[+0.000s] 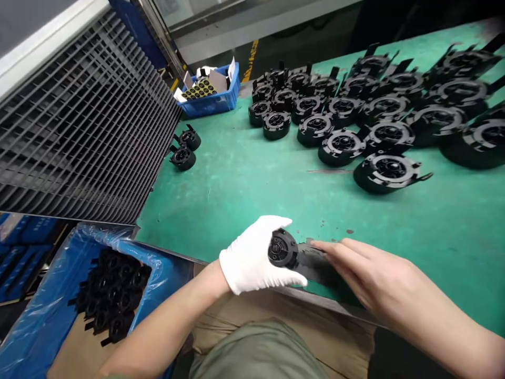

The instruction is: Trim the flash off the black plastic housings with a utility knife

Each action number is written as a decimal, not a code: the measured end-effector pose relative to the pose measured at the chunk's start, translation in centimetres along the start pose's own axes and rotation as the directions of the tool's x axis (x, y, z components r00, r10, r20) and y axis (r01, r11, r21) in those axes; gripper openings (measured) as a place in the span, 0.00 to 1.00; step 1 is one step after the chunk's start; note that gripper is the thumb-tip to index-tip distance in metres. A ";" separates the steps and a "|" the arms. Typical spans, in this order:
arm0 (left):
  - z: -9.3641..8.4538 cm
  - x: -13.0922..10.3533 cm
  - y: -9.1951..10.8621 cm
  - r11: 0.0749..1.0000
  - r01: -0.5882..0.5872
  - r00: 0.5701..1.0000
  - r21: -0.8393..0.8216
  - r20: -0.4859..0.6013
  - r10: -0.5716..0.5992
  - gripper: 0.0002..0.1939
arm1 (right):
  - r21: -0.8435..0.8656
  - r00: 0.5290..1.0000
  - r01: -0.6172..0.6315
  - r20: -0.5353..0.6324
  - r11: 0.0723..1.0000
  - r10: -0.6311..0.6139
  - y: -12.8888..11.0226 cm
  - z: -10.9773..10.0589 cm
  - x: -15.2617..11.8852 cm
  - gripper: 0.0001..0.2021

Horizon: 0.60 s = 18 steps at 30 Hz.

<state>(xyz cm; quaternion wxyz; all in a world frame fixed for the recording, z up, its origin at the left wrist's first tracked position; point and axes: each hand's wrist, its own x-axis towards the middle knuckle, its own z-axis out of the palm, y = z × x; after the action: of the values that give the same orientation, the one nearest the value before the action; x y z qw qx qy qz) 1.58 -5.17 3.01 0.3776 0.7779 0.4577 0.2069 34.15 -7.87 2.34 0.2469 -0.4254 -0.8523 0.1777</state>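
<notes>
My left hand [252, 258], in a white glove, is wrapped around a round black plastic part [282, 248] just above the near edge of the green tabletop. The part's ribbed circular face with a central hub points up toward me. My bare right hand [366, 268] is close on the right, its fingers held together and the thumb out of sight. At its fingertips is a dark, blurred piece [317, 263] with an uneven upper edge, lying between both hands. Whether that piece joins the round part is unclear.
Many black round housings [343, 142] with projecting tabs stand in rows at the back right of the green table [236, 179]. Two more housings [183, 157] sit left, near a grey grid rack [98, 116]. A blue basket [211, 105] stands behind; a plastic-lined blue bin [165, 268] holds black parts.
</notes>
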 end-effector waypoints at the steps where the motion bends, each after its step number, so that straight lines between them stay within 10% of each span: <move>1: -0.3 0.7 0.3 0.999 0.037 0.998 -0.019 0.043 -0.036 0.68 | -0.046 1.000 0.009 -0.009 0.999 -0.009 0.6 -0.1 -0.4 0.21; 6: -1.9 1.3 1.0 0.996 0.086 0.993 0.004 0.086 -0.086 0.69 | -0.065 1.000 0.027 -0.009 0.997 -0.028 1.3 -1.3 -0.5 0.19; 12: -2.2 -1.3 0.2 0.992 -0.118 0.993 0.050 0.011 0.118 0.36 | 0.215 0.998 -0.048 -0.028 0.976 0.055 -0.7 -1.8 1.5 0.16; 18: 0.5 -1.3 -1.8 0.981 -0.191 0.961 -0.021 -0.208 0.183 0.49 | 0.289 0.989 -0.109 -0.069 0.951 0.134 -0.6 -1.9 2.5 0.17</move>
<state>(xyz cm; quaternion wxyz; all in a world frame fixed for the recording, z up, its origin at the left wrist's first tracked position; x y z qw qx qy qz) 0.28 -5.94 1.32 0.3229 0.7843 0.4143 0.3301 33.51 -5.99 4.87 0.3313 -0.4446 -0.7785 0.2942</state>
